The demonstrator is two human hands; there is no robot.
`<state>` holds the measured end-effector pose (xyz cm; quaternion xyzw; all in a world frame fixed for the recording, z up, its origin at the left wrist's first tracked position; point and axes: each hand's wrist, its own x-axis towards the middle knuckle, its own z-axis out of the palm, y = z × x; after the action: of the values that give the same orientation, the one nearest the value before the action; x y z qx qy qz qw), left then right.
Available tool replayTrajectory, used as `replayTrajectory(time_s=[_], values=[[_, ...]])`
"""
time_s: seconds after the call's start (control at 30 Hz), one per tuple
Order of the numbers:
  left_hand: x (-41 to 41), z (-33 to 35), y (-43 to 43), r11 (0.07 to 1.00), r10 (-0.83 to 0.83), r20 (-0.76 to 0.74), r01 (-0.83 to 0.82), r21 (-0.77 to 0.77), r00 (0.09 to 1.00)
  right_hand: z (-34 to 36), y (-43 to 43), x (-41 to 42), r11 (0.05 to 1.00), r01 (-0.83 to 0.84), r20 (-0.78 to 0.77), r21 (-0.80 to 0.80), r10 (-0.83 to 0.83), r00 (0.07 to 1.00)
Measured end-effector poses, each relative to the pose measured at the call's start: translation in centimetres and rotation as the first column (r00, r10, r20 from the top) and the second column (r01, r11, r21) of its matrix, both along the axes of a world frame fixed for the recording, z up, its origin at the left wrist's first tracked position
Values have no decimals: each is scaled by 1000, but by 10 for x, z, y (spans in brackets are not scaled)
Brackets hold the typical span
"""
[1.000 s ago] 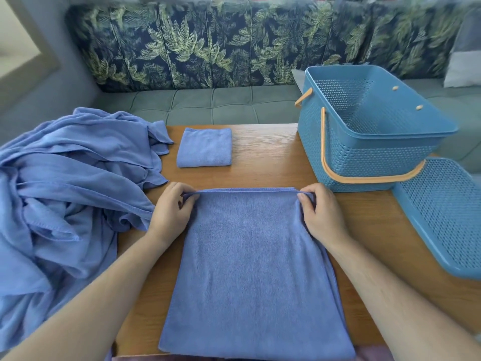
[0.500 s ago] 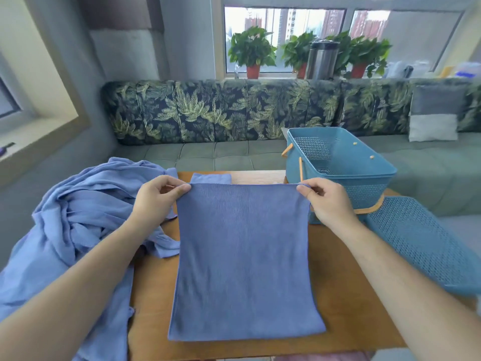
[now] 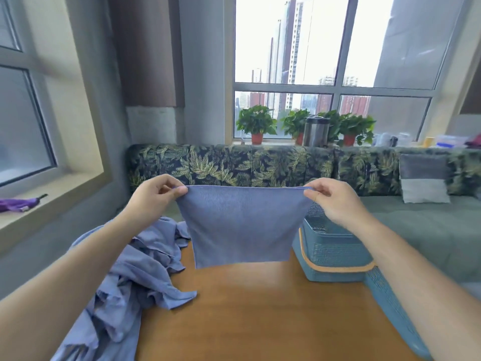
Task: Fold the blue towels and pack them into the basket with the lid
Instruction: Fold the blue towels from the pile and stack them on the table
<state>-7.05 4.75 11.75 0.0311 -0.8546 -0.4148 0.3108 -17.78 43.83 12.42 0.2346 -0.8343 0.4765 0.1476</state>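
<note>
Towel [image 3: 242,227], blue: held up over the table [image 3: 260,308] w/ top corners pinched by left hand [image 3: 153,196] & right hand [image 3: 335,201]; judged light, soft, limp, not fragile; best gripped at corners.

Only the arms and hands of the person show. The left hand [image 3: 153,196] and left forearm [image 3: 78,272], which enters at 8 o'clock, are bare along all that is visible, up to the picture's edge. The right hand [image 3: 335,201] and right forearm [image 3: 416,280], entering at 4 o'clock, are bare the same way. Fingernails are too small to make out.
</note>
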Motion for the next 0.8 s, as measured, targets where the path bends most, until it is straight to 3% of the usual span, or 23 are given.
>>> replayTrajectory(time_s=[0.13, 0.27, 0.37, 0.53, 0.63, 0.8], values=[[19, 24, 0, 997, -56, -31, 58, 54, 998, 21, 12, 13, 997, -45, -10, -54, 45, 999], [21, 41, 5, 998, -54, -41, 56, 34, 998, 36, 16, 16, 1000, 11, -29, -28, -12, 1000], [12, 37, 11, 1000, -9, 17, 9, 20, 1000, 34, 14, 12, 999, 42, 44, 10, -43, 998], [-13, 9, 12, 989, -15, 161, -9, 148, 987, 7, 0, -3, 997, 66, 198, -26, -59, 978], [-32, -2, 8, 974, -30, 148, -4, 225, 989, -7, -13, -16, 992, 93, 216, -84, -73, 974], [-49, -5, 3, 949, -32, 31, 21, 315, 999, -15, -28, -33, 981, 125, 114, -147, -109, 988]])
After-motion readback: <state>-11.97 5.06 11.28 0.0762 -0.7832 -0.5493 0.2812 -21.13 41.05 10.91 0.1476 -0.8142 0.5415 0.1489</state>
